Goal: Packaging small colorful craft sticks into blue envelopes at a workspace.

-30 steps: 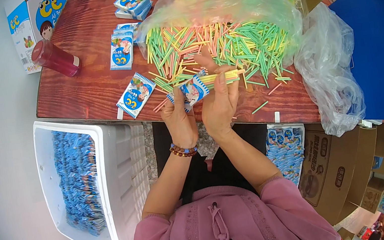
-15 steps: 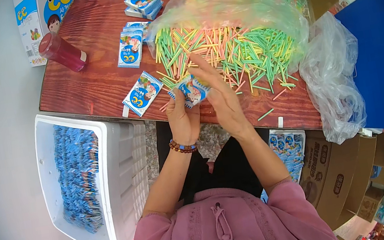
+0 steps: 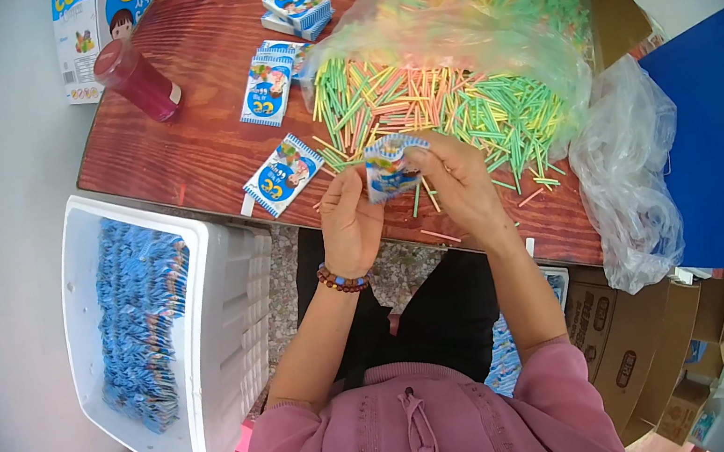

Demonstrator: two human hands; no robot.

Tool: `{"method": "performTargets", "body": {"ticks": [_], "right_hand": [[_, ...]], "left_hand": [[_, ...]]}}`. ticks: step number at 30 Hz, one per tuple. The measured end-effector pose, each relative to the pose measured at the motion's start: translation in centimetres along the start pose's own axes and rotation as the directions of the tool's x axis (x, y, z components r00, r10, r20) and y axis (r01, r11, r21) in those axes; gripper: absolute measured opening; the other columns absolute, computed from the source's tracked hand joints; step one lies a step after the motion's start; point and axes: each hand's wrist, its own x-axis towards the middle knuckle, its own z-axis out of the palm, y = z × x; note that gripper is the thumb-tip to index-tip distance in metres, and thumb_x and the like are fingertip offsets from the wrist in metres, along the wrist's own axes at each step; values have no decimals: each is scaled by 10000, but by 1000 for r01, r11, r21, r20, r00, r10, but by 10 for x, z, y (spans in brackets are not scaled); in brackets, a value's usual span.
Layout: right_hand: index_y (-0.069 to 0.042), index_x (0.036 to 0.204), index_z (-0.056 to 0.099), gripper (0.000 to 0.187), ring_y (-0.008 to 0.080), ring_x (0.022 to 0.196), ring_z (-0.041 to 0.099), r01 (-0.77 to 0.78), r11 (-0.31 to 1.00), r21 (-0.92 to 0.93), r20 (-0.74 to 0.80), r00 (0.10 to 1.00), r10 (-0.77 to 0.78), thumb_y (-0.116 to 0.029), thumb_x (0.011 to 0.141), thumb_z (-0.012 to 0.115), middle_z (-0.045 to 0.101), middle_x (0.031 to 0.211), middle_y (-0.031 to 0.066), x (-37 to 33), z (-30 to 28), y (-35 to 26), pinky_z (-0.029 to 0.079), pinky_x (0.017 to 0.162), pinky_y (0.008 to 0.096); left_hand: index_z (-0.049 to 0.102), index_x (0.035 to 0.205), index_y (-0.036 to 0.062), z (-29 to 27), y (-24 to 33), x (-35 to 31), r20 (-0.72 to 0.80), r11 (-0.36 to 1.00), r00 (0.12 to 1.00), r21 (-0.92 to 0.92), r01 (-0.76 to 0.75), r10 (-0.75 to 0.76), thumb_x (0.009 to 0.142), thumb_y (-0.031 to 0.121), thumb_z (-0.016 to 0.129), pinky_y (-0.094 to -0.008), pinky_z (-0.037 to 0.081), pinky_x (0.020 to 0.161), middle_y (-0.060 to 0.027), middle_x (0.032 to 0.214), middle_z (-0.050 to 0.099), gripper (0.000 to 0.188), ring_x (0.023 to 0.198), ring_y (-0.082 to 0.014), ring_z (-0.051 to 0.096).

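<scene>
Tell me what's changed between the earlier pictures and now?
The right hand no longer shows its bundle of sticks. The small packet, held by the left hand earlier, is now gripped in the right; whether the left still touches it is unclear. The bottle, white crate and loose packet on the table stayed put.

Bright, even light across my tabletop (image 3: 203, 90), my hands (image 3: 466, 186) clearly lit, shadows soft! Pale glints catch the crumpled clear plastic bag (image 3: 626, 160); fisheye distortion bows my white crate (image 3: 230, 289), and black swallows the corners.
</scene>
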Motion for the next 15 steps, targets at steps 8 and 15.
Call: {"method": "performTargets", "body": {"ticks": [8,15], "right_hand": [[42,932,622,219,123,719,517,-56,988,145,49,998,49,-166,952,557,553,776,55,13,3,-4,425,653,261],[-4,852,629,181,50,651,459,-298,892,339,197,950,242,-178,899,644,528,697,-22,25,11,8,383,577,238]], "left_hand": [[596,1146,-28,11,17,1,-48,935,996,352,-48,69,888,2,605,-295,471,913,-77,1074,654,260,1012,-146,604],[637,1020,-28,5,42,12,-3,768,1000,640,-16,24,845,3,681,-227,518,760,-43,950,676,183,838,-68,626]]}}
